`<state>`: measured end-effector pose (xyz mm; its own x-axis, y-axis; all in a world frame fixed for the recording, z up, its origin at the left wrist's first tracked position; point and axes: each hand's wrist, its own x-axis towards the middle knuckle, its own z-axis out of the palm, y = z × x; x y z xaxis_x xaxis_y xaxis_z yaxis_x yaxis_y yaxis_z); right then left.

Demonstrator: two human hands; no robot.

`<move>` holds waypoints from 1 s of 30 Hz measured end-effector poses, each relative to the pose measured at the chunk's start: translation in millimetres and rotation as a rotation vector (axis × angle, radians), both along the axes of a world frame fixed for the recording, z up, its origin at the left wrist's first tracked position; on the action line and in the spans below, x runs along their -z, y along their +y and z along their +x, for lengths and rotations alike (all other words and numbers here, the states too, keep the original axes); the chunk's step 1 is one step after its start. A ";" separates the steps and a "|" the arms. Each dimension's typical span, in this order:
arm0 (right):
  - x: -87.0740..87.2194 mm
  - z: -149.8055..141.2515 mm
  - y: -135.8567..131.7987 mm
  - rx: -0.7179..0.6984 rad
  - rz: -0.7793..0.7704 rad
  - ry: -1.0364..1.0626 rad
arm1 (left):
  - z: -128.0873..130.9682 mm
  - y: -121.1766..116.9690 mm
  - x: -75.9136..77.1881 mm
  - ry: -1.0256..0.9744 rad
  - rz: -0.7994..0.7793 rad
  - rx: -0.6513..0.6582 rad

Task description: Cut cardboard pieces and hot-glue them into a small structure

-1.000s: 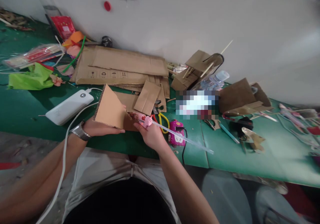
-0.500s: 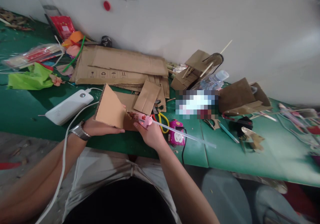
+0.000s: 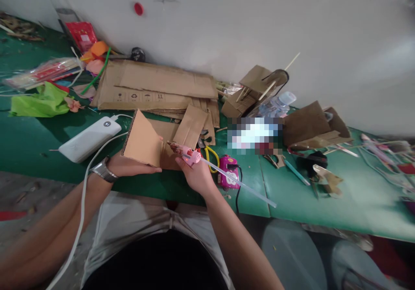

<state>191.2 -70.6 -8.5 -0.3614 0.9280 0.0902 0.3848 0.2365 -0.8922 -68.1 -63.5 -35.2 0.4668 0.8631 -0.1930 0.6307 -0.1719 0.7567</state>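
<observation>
My left hand [image 3: 129, 165] is closed on a folded cardboard piece [image 3: 142, 141], its flat face tilted up and its fluted edge to the left. Wrapped in my right hand [image 3: 196, 173] is a pink hot glue gun [image 3: 189, 154], with a long clear glue stick [image 3: 240, 181] sticking out of its back toward the right. The gun's dark, stained nozzle points left, close to the cardboard's inner side; I cannot tell whether it touches. Just behind the gun lie a narrow cardboard flap [image 3: 191, 123] and yellow-handled pliers [image 3: 212, 158], partly hidden.
A white power bank [image 3: 90, 138] with a cable lies left. Flat cardboard sheets [image 3: 155, 82] are stacked against the wall. A pink power socket [image 3: 228, 173] sits right of my hand. Farther right are a cardboard box [image 3: 311, 125], a plastic bottle [image 3: 279, 104] and a blue pen [image 3: 296, 172].
The glue gun's nozzle has lifted slightly and shifted right, and the glue stick's tail has swung down after a brief rise. My left hand and the cardboard have stayed in place.
</observation>
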 end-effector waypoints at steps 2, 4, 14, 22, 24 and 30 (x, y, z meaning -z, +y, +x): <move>-2.2 -0.9 -0.2 -0.004 -0.011 0.020 | -0.7 0.2 1.0 -0.023 -0.062 -0.001; -4.3 -1.3 -0.6 0.008 -0.021 -0.008 | -1.3 0.9 0.6 -0.048 -0.121 -0.012; 0.2 -0.8 -0.2 0.007 -0.047 -0.063 | -2.9 2.2 0.4 -0.142 -0.129 -0.014; -0.3 -2.0 0.5 0.026 -0.044 -0.030 | -2.1 2.6 -1.6 -0.108 -0.117 -0.019; -2.2 -2.6 0.1 0.043 -0.047 -0.007 | -3.2 2.6 0.5 -0.096 -0.100 -0.023; -5.5 -0.8 -2.3 0.075 -0.061 0.021 | -4.7 1.8 2.9 -0.141 -0.107 -0.020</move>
